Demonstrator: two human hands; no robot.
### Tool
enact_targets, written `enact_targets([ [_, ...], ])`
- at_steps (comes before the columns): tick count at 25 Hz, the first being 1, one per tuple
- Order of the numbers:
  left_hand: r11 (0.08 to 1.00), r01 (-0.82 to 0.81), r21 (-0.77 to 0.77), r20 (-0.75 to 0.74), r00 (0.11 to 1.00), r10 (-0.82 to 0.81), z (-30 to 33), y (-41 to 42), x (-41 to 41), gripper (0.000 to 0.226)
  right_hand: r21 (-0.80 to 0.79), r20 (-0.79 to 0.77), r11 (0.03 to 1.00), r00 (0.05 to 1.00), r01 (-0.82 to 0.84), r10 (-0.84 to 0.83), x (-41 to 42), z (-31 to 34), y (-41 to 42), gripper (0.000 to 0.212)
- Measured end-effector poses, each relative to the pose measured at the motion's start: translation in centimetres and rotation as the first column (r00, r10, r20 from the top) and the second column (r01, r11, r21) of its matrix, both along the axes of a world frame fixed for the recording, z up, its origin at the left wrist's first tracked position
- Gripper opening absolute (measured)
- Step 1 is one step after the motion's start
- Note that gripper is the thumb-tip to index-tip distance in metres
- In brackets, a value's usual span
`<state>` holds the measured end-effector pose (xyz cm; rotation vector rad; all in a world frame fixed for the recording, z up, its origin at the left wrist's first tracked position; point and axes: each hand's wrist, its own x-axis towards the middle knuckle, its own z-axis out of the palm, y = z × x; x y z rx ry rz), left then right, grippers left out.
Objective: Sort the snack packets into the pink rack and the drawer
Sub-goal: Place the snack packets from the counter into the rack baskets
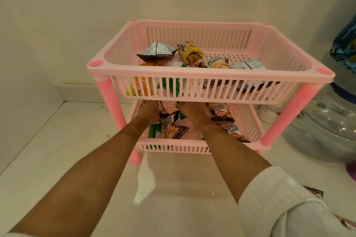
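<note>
Forearms, both bare, reach into pink rack (210,75), lower tier. Left hand (149,111): fingers loosely curled against a salted-peanut packet (170,127); firm grip not confirmed. Right hand (194,112): palm down on packets, closure indeterminate. Step: arranging lower tier. Next: likely release, withdraw. Packets: small, crinkled foil; upper tier holds a yellow packet (189,52). Drawer: not in view.

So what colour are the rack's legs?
The legs are bright pink, clearest in the head view.
</note>
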<state>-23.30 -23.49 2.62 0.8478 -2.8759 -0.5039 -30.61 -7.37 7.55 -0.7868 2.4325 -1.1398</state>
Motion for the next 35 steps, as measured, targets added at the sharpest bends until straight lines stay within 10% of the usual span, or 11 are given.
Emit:
enact_targets([
  [2,1.0,-0.001,0.012,-0.046,0.999,0.002,0.4,0.3,0.3,0.088,-0.032,0.136,0.997,0.988,-0.066,0.07,0.3,0.0,0.2,0.035],
  [14,0.961,0.225,-0.159,-0.5,0.821,-0.275,4.2,11.8,3.9,0.055,-0.1,-0.403,0.994,0.912,0.04,-0.078,2.8,0.6,6.2,0.015],
  [27,0.736,0.626,-0.259,-0.382,0.633,-0.673,-1.5,28.4,6.9,0.057,0.028,-0.483,0.93,0.82,0.366,-0.308,8.9,-4.6,27.5,0.035],
  [35,0.697,0.715,-0.051,-0.052,0.695,-0.717,-7.3,30.7,7.0,0.061,0.471,-0.519,0.648,0.782,0.598,-0.345,12.0,-8.9,40.3,0.057],
])
